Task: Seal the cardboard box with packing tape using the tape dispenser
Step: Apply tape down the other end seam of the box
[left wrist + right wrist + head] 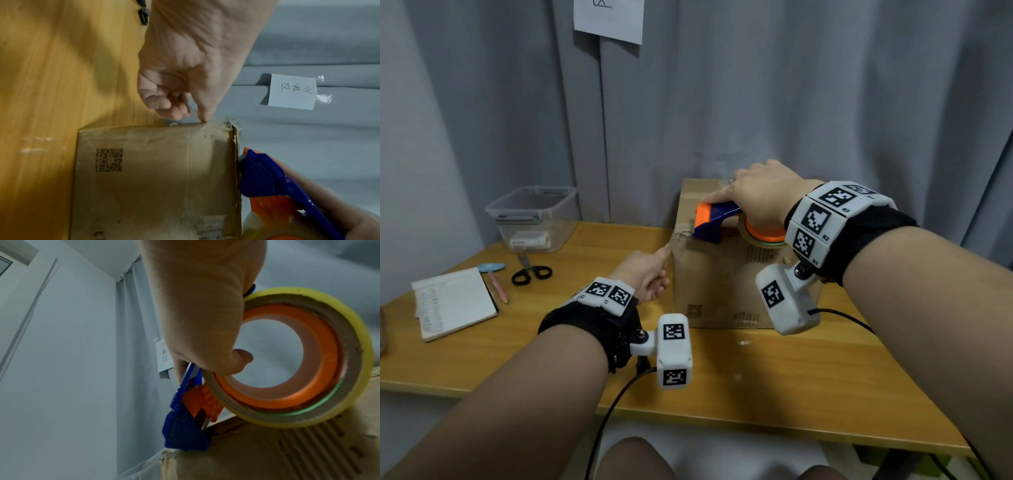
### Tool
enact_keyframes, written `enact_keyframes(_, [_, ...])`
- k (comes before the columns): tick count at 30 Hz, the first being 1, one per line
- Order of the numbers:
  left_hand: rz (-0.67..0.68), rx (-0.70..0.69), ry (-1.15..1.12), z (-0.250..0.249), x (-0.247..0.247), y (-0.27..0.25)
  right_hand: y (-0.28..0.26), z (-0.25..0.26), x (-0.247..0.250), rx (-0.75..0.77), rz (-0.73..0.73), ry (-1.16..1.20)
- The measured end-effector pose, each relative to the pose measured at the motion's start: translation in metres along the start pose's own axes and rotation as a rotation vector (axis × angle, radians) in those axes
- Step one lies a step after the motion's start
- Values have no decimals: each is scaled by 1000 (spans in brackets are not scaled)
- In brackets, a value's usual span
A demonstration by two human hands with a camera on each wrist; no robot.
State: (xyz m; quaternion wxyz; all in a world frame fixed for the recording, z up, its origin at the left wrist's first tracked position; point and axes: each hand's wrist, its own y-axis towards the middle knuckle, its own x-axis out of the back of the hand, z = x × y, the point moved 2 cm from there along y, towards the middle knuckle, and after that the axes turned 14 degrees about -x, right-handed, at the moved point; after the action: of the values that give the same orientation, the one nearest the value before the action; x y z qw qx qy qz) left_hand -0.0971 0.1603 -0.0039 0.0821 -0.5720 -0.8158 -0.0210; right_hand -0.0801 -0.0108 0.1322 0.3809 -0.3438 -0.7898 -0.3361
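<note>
Right grip (760, 195) clasps the dispenser (717, 222) on the box (722, 284) top edge; left grip (649, 274), curled, has one fingertip touching its corner.

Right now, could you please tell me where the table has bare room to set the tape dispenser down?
Bare: the table strip between the cardboard box and the near edge. Crowded: the left side, with the clear container, scissors, notebook and pen; the left hand is at the box's left corner.

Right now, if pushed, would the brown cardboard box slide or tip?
Probably slides rather than tips: the brown cardboard box sits flat on the smooth wooden table. Its frayed, crumpled edges suggest soft board. The left hand touches only its corner, so bracing seems weak.
</note>
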Motion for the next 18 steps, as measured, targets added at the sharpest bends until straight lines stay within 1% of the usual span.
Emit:
enact_keyframes(3, [25,33,18,-1,1,-2,2,-1,0,-4,6,4])
enact_keyframes(7, [32,37,51,-5,3,-3,2,-1,0,-2,4,6])
enact_keyframes(10, [72,67,185,-2,10,-6,3,-1,-1,-7,2,11])
enact_keyframes(11, [67,47,246,-1,13,-6,4,-1,-2,-7,3,11])
enact_keyframes(12, [32,-41,287,0,15,-2,3,-1,-2,-6,4,8])
enact_keyframes(13, [-30,-182,285,-2,17,2,3,-2,-1,-4,4,8])
enact_keyframes(14, [-84,-319,207,-7,17,4,2,-1,-1,-1,4,10])
enact_keyframes(15, [-92,-411,56,-14,14,4,2,-1,-1,0,3,14])
enact_keyframes(16, [-42,-441,-128,-21,7,3,1,-1,0,0,4,18])
enact_keyframes(17, [40,-436,-283,-27,-1,1,1,0,0,-1,5,22])
enact_keyframes(18, [119,-426,-393,-31,-9,1,0,0,0,-2,3,28])
